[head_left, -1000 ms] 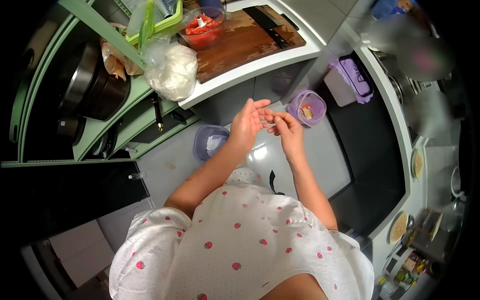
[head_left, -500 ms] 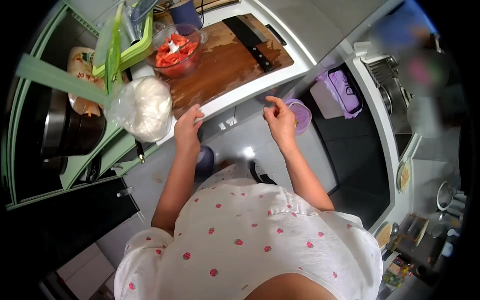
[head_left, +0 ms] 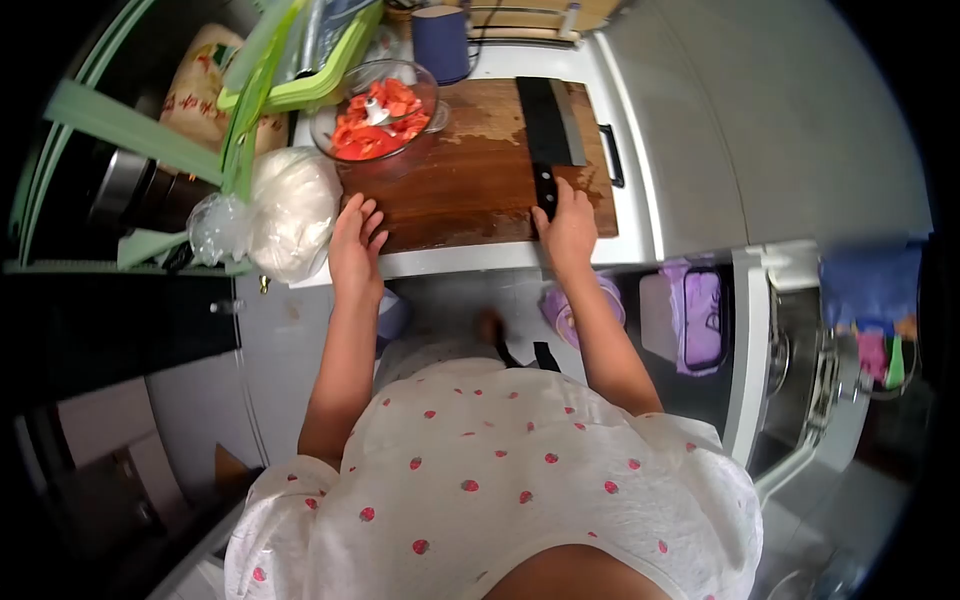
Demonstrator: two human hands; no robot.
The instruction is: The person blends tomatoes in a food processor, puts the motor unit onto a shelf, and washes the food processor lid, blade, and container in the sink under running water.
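A black-handled cleaver (head_left: 545, 120) lies along the right side of a wet wooden cutting board (head_left: 450, 205), its handle pointing at me. My right hand (head_left: 570, 228) is at the handle, thumb on one side and fingers on the other; they look apart rather than wrapped round it. My left hand (head_left: 355, 250) holds nothing, its fingers spread by the board's front left corner. Beside it sits a knotted clear plastic bag of something white (head_left: 292, 225). At the board's back left, a clear bowl (head_left: 437, 112) contains chopped red pieces (head_left: 365, 138) around a white central post.
Green plastic containers (head_left: 285, 95) and a dark blue cylinder (head_left: 440, 45) stand behind the bowl. A green shelf rack (head_left: 140, 130) rises at left. Below the white counter's edge (head_left: 450, 260) are a purple bucket (head_left: 612, 300) and a lined bin (head_left: 660, 315).
I have moved closer to the counter. My right hand has gone from the air before the counter to the cleaver's handle. My left hand has come to the board's corner, fingers opened.
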